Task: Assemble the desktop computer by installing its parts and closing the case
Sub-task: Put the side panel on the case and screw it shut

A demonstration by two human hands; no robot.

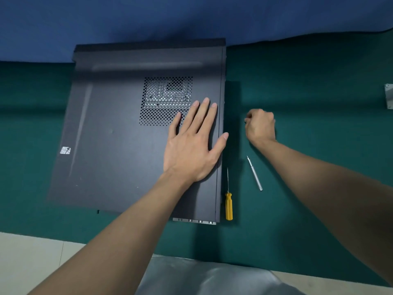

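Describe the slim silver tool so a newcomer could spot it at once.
Find the black computer case lying flat on the green mat. Off its right edge lie two tools. The silver tool is the farther, slanted, all-metal one, unlike the yellow-handled screwdriver beside the case.

Your case point(110, 135): was black; its vent point(167, 101) showed a dotted grid.
Your table point(319, 103): was teal green.
Your screwdriver point(228, 206): had a yellow handle.

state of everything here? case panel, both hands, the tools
computer case: lying on its side
side panel: on the case, covering it
left hand: flat on the side panel
right hand: fingers curled beside the case, contents hidden
yellow screwdriver: lying on the green mat, unheld
silver tool: lying on the mat, unheld
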